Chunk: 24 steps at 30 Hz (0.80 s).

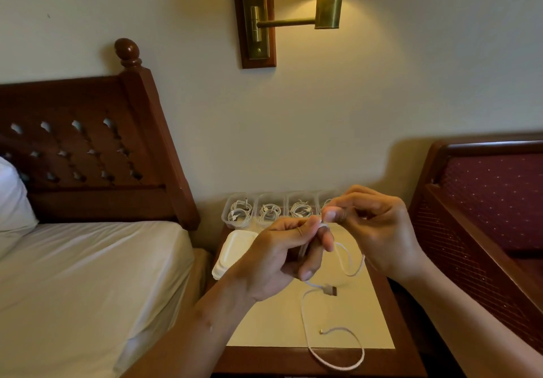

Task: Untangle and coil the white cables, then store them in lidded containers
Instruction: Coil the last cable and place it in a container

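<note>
Head view. Left hand [282,255]: raised above the wooden nightstand with pale inset top [379,319], fingers curled, thumb and forefinger pinching a thin white cable [304,324].
Right hand [373,230]: close beside the left, fingertips pinching the same cable at its upper end.
Cable: hangs from both hands in loops, one loop trailing over the nightstand's front edge; a flat connector plug [330,290] dangles below the left hand, and a small gold-tipped end [321,331] lies lower down.
Clear plastic containers [239,211]: a row against the wall at the nightstand's back, each holding coiled white cables, uncovered.
White lids [232,252]: stacked at the nightstand's left, just in front of the containers.
</note>
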Each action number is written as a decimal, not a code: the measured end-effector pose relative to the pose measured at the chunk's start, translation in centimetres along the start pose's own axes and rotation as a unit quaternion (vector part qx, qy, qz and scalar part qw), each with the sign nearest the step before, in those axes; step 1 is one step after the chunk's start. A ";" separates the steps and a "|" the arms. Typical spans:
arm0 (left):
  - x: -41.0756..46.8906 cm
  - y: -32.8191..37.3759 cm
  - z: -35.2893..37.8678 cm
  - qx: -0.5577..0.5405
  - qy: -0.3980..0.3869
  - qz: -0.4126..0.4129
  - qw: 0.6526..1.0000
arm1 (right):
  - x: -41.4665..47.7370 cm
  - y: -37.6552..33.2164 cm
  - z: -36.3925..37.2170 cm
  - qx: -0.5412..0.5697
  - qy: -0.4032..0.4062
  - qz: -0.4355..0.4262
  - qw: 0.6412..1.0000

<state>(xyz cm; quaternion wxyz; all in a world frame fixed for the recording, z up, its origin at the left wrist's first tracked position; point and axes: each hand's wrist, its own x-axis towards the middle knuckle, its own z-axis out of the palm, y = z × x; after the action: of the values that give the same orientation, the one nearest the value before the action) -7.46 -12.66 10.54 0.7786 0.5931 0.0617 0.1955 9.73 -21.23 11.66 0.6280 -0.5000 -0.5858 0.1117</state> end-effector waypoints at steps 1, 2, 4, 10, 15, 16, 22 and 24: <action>0.0 -0.1 0.3 -0.048 0.004 0.005 0.999 | -0.1 0.3 0.4 0.022 0.014 0.012 1.000; 0.1 -0.2 0.6 -0.099 0.007 0.011 0.995 | -0.2 0.6 0.9 0.032 0.024 0.024 0.999; 0.3 -0.4 1.4 -0.187 0.002 0.039 0.982 | -0.9 1.2 1.9 0.039 0.037 0.046 0.997; 0.7 -0.7 2.8 -0.241 0.049 0.109 0.963 | -3.4 1.3 3.9 -0.025 0.002 0.059 0.998; 1.6 0.1 3.5 -0.166 0.193 0.119 0.960 | -4.5 2.0 3.9 -0.135 -0.046 0.050 0.989; 1.7 0.2 3.3 -0.120 0.212 0.126 0.962 | -4.7 2.0 4.0 -0.142 -0.054 0.059 0.987; 2.1 -0.4 2.6 0.252 0.225 0.124 0.933 | -4.9 0.3 3.0 -0.220 -0.121 0.062 0.966; 2.0 -0.1 1.9 0.372 0.207 0.117 0.897 | -4.8 0.0 2.5 -0.254 -0.150 0.045 0.954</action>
<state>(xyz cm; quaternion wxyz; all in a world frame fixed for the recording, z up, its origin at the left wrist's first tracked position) -5.00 -13.65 11.24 0.4429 0.7883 0.2201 0.3661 6.22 -23.54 8.20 0.3789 -0.6464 -0.6594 0.0610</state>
